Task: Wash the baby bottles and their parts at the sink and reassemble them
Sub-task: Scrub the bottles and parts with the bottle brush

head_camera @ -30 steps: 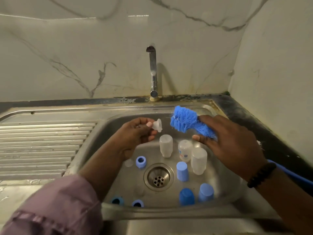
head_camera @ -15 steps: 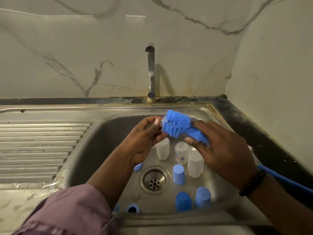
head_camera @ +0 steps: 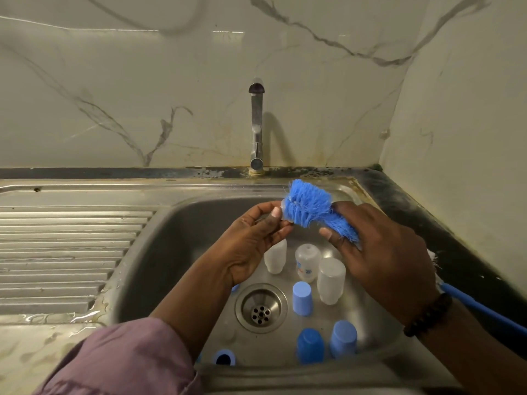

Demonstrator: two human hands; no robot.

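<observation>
While the left hand [head_camera: 253, 240] pinches a small clear nipple [head_camera: 281, 208] at fingertips, the right hand [head_camera: 379, 252] clamps fingers round the blue bottle brush [head_camera: 310, 208], bristles touching the nipple, above the sink [head_camera: 176, 252]. Three clear bottles [head_camera: 330, 280] stand inverted at 12 o'clock of the drain [head_camera: 261, 307]; blue caps [head_camera: 302, 298] at 3–5 o'clock.

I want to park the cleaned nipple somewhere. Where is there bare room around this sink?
The ribbed drainboard left of the basin is bare, though wet at its near edge. The basin floor left of the drain is partly free. Right of the drain it is crowded: bottles and blue caps.
</observation>
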